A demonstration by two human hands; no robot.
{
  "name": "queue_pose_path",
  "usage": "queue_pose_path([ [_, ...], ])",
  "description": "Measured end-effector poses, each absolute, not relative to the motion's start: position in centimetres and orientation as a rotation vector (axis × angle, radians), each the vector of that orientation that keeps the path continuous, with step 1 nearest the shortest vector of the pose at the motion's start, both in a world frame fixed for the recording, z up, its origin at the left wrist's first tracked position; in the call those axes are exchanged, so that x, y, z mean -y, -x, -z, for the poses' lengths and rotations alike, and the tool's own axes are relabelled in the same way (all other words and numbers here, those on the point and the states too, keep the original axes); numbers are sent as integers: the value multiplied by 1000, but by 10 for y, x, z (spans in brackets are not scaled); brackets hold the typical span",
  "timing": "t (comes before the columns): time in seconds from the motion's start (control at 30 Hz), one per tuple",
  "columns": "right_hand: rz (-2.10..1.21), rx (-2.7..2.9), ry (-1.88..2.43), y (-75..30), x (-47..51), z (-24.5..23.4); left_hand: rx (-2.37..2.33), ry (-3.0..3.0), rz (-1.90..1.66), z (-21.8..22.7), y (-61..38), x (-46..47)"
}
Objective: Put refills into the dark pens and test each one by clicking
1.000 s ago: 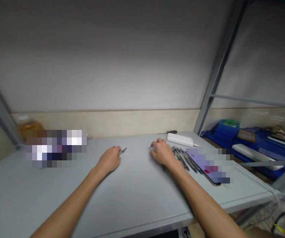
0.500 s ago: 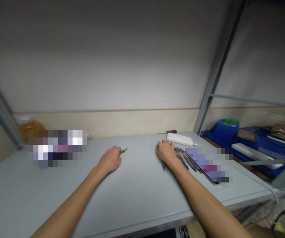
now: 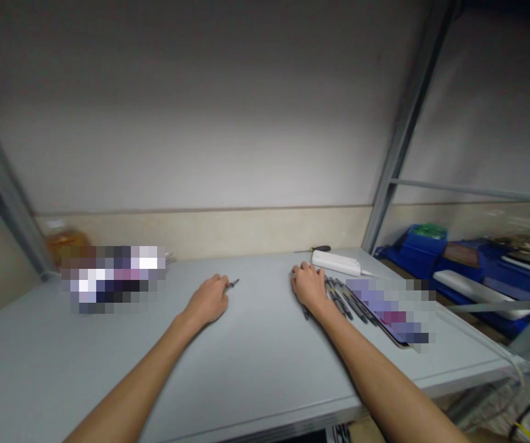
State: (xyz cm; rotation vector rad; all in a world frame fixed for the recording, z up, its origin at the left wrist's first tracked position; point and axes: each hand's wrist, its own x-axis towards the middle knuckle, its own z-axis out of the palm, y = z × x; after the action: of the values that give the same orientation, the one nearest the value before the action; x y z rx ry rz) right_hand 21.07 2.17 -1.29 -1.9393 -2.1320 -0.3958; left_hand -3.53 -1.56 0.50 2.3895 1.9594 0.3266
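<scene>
My left hand rests on the grey tabletop left of centre, its fingers closed round a slim dark pen. The tip of that pen pokes out beyond the fingertips, pointing right; my hand hides its other end. Farther right, my right hand is curled down over another dark pen, whose near end shows below the palm. Just right of this hand lie several dark pens side by side, slanting toward me. A flat blurred-out item with a dark edge lies along their right side.
A white power strip with a cable and a screwdriver lie at the back right. A pixelated heap sits at the left near a jar. Metal posts flank the table, with blue bins beyond.
The view has shifted slightly, so everything sits a little lower. Less of the pen under my right hand shows now. My left hand still holds its pen in much the same place.
</scene>
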Motion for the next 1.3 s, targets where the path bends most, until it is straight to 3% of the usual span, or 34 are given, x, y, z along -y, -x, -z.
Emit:
queue_pose_path([
  [1.3, 44, 2269, 1656, -221, -17, -3, -2098, -2320, -218, -8, 33, 17],
])
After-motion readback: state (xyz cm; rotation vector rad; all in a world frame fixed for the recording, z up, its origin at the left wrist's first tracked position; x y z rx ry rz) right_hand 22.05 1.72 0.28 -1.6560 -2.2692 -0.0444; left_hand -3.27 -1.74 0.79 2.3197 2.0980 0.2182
